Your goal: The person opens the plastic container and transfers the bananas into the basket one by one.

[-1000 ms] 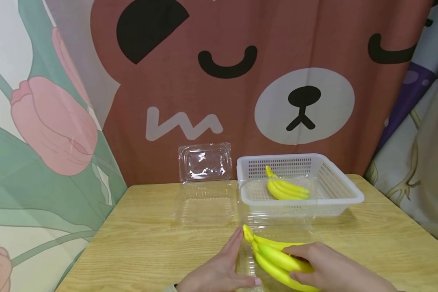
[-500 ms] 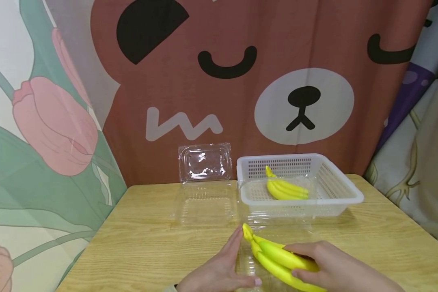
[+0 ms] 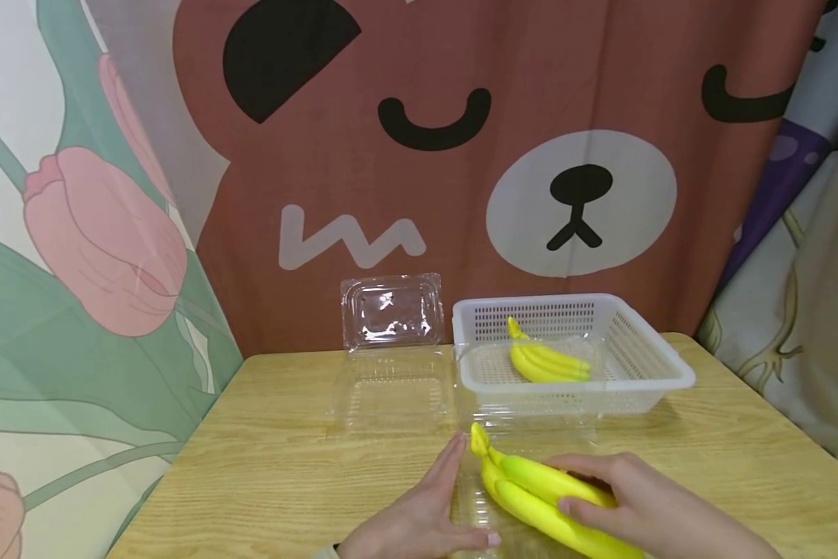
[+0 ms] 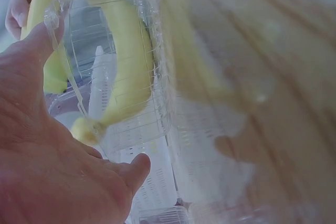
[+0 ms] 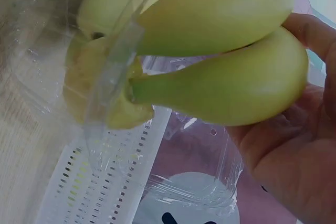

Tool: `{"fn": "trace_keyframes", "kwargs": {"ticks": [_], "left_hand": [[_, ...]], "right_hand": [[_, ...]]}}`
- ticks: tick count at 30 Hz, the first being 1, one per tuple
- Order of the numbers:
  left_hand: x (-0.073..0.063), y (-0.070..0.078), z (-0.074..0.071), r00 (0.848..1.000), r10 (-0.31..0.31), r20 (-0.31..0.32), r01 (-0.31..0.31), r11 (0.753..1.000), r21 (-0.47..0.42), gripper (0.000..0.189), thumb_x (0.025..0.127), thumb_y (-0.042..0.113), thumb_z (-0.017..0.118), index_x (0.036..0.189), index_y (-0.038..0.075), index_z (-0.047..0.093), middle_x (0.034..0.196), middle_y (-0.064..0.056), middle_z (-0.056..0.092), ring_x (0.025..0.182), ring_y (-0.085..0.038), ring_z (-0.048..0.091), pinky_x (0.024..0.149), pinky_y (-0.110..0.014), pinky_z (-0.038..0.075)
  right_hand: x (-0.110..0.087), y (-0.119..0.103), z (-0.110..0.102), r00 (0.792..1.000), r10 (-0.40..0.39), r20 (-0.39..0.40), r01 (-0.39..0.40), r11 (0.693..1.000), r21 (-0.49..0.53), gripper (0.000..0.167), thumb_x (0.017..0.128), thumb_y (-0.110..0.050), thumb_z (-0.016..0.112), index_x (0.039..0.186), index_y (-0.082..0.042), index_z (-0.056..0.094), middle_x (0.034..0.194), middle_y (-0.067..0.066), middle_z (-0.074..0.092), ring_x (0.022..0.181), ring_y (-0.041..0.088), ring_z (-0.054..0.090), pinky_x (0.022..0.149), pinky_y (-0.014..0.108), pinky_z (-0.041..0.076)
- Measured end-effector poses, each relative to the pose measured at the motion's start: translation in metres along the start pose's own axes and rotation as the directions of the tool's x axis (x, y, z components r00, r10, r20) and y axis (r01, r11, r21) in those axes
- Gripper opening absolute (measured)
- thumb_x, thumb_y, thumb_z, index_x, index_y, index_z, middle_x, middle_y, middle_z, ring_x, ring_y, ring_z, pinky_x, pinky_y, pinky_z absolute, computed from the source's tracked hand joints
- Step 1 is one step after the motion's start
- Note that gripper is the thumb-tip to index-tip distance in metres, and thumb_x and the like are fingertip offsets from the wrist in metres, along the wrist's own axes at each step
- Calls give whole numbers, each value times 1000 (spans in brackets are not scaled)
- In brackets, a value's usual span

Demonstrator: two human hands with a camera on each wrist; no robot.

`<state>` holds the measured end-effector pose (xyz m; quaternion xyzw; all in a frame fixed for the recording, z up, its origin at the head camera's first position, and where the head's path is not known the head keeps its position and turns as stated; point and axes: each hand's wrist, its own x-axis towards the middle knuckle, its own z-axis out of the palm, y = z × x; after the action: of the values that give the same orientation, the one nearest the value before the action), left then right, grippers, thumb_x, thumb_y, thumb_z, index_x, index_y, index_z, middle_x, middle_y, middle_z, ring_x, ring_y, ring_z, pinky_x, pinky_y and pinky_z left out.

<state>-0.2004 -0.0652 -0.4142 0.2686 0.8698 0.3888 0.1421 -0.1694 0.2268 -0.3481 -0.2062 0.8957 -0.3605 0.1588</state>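
Note:
My right hand [image 3: 635, 501] grips a yellow banana bunch [image 3: 530, 497] from its right side, thumb on the near side and fingers over the far side. Its stem points up and left, over a clear plastic clamshell box [image 3: 476, 512]. At the box's left edge, my left hand [image 3: 419, 512] holds its fingers straight and its thumb apart, touching the wall. In the left wrist view, a banana [image 4: 128, 56] shows through the clear wall beside the left hand [image 4: 58, 135]. The right wrist view has two fat bananas [image 5: 226, 85] against the right hand's palm [image 5: 294, 150].
A white perforated basket [image 3: 649, 380] stands at the back right with another banana bunch [image 3: 547, 361] in it. The near box's raised clear lid overlaps the basket's front. A second clear box [image 3: 398, 404] stands open at the back left. A bear-print curtain [image 3: 460, 202] hangs behind the table [image 3: 272, 450].
The right hand and its banana bunch have shifted slightly to the right, and the bunch has turned a little. The left hand stays in place.

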Motion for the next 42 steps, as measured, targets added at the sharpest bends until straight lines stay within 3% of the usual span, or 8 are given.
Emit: {"fn": "trace_keyframes", "kwargs": {"ticks": [11,22,24,28,35,38,42], "left_hand": [[0,0,-1,1000,-12,9,13,999,-36,116,78,59,75,160,26,-1,164,6,-1,147,-24,13,113,-55,24],[1,-1,0,1000,-2,11,2,1000,-21,115,79,61,73,160,25,0,164,6,0,147,-23,13,114,-54,25],[0,-1,0,1000,-8,12,8,1000,-16,114,79,62,73,160,26,0,164,7,-1,147,-23,13,114,-54,24],[-1,1,-1,1000,-18,17,18,1000,-12,113,79,63,72,159,28,0,164,8,-1,147,-23,14,113,-55,25],[-2,1,0,1000,-5,20,5,999,32,112,80,66,68,158,32,-4,164,6,-2,146,-26,18,110,-56,31],[-2,1,0,1000,-1,18,0,999,34,111,80,66,68,158,33,-4,164,6,-2,147,-24,15,111,-56,29],[-2,2,0,1000,-8,19,7,999,32,111,80,66,68,158,34,-4,164,7,-2,147,-24,14,111,-57,29]], "right_hand": [[-1,-2,-3,996,-60,-64,56,996,-75,42,100,-42,54,138,-21,56,112,-12,61,87,6,54,73,19,47],[-13,2,-20,984,-136,-112,118,981,-151,42,98,-41,58,138,-31,56,127,-13,59,98,4,56,82,20,51],[-15,5,-24,975,-174,-139,147,971,-187,42,97,-40,60,138,-32,56,127,-14,60,101,3,57,82,21,52],[-22,13,-32,936,-283,-211,216,932,-290,41,97,-33,64,137,-28,58,127,-12,62,105,3,58,81,22,52],[-29,27,-49,942,-214,-257,123,936,-330,42,96,-32,65,136,-23,59,117,-13,63,89,1,53,69,20,49],[-33,36,-55,919,-249,-305,116,912,-394,42,92,-25,71,132,-19,61,112,-14,62,85,0,50,65,19,45],[-41,47,-67,871,-316,-376,118,878,-465,44,86,-14,76,128,-17,64,108,-16,62,83,-2,49,63,17,44]]}}
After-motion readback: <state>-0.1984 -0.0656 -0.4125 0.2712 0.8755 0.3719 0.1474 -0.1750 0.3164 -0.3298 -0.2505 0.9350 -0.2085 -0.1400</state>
